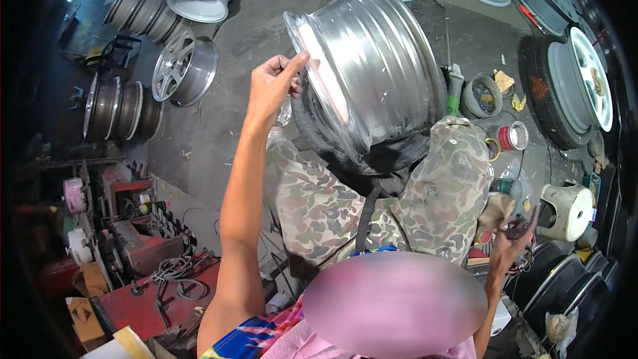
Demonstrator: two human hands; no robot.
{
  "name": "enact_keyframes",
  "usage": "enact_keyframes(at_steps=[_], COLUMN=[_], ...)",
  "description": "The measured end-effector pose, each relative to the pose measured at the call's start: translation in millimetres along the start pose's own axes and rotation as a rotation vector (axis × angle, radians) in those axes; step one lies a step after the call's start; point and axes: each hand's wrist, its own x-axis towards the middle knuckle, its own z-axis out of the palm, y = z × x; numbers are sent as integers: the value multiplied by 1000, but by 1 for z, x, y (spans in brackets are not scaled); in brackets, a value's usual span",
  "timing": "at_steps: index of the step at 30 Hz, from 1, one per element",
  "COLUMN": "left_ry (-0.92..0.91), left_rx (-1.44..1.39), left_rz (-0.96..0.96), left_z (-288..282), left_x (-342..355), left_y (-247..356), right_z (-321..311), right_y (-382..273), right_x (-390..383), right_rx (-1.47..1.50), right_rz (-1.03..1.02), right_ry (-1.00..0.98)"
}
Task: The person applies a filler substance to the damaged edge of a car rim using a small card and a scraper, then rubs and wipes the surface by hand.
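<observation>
Wheel rim (372, 46) of bright bare metal sat tilted between the person's camouflage-clad knees (458, 153), on a black tyre-like support (309, 119) whose left edge showed beneath it. The left hand (271, 86) had its thumb on the left flange, by a pale strip (322, 80), fingers curled; whether it pinched the metal could not be told. The right hand (510, 246) was blurred beside a small dark object (517, 227), its grip unclear. The rim looked stiff and probably weighty, its smooth barrel likely slippery and prone to roll; opposite flanges seemed the surest hold, clear of the strip, which might mark.
</observation>
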Motion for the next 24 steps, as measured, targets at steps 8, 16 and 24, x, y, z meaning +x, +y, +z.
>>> enact_keyframes(at_steps=[8,16,24], left_ry=[183,274,-330], left_rx=[227,20,184], left_rz=[39,90,350], left_z=[-11,-24,96], left_x=[43,-11,-86], left_y=[20,35,81], right_z=[25,25,1], right_y=[-33,-14,-43], right_x=[64,90,112], right_rx=[59,67,117], right_rz=[2,103,-82], right_ry=[3,-40,-116])
